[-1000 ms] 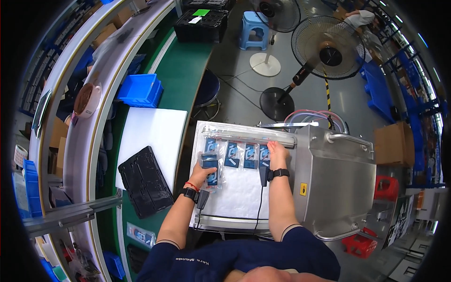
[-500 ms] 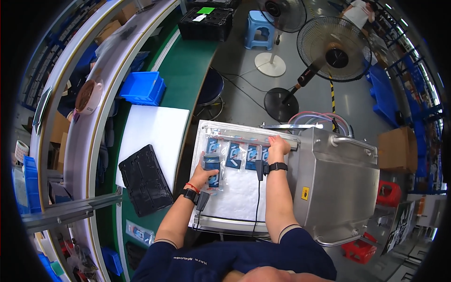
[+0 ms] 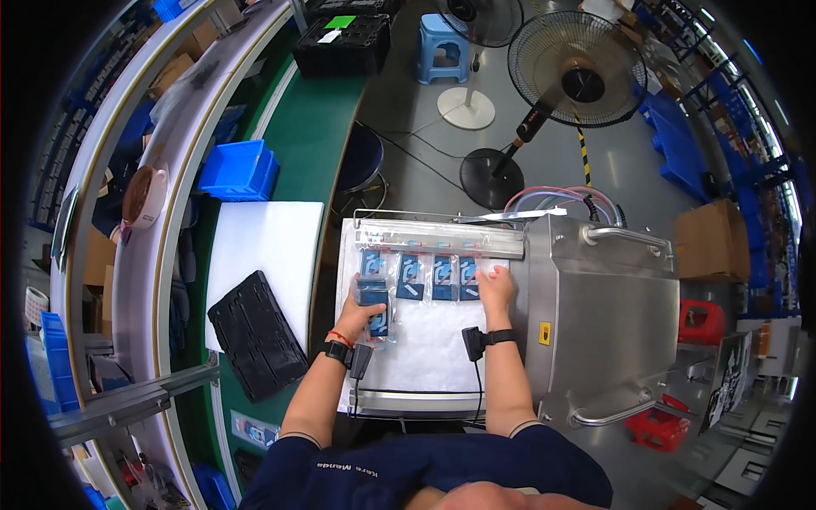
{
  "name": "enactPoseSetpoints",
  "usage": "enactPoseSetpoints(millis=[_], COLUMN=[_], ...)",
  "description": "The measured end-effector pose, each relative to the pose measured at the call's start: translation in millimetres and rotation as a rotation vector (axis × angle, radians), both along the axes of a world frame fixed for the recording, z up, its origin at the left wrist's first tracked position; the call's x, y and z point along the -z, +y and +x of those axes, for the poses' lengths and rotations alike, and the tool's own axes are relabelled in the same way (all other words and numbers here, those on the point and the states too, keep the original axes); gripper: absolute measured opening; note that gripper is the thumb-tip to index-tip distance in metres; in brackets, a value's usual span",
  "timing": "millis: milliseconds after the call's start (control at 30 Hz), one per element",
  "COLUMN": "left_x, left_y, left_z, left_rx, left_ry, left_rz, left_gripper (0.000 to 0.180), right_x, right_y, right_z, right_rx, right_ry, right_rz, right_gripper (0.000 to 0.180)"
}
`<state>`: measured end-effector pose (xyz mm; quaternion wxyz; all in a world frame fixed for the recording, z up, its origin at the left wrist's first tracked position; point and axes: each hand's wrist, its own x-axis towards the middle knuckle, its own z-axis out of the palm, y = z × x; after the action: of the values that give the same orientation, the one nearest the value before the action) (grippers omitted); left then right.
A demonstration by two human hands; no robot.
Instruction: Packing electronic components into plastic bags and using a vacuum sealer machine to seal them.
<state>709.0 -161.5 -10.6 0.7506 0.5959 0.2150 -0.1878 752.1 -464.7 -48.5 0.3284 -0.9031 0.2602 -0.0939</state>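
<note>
Grey concrete floor surrounds the station; two standing fans (image 3: 565,81) and one blue stool (image 3: 444,47) occupy the far side. One white padded work surface (image 3: 425,348) lies directly before the person, abutting one stainless steel machine housing (image 3: 595,314) on its right. One metal bar (image 3: 442,238) runs across the far edge of the surface.

Four clear pouches (image 3: 421,276) with blue contents lie in a row just below that bar, side by side and nearly touching. Each is rectangular, transparent at the margins, dark blue at the centre. A further pouch stack (image 3: 374,310) of the same kind sits at the row's left end; its count cannot be told.

Left hand (image 3: 364,313): fingers curled around the pouch stack, gripping it against the surface. Right hand (image 3: 495,287): fingers loosely spread, resting flat, fingertips touching the rightmost pouch of the row. Each wrist carries one dark strap-mounted device.

To the left: one white foam sheet (image 3: 263,263), one black moulded tray (image 3: 255,336), one blue bin (image 3: 240,170).
</note>
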Motion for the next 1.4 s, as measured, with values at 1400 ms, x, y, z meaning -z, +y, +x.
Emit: enactPoseSetpoints(millis=[1400], left_x=[4.3], left_y=[-6.0], left_z=[23.7], left_rx=[0.816], left_ry=[0.249], left_rz=[-0.097], left_gripper=[0.078], right_x=[-27.1], right_y=[95.7], right_z=[-8.0], right_rx=[-0.394], right_ry=[0.106], right_rz=[0.333], right_gripper=[0.063])
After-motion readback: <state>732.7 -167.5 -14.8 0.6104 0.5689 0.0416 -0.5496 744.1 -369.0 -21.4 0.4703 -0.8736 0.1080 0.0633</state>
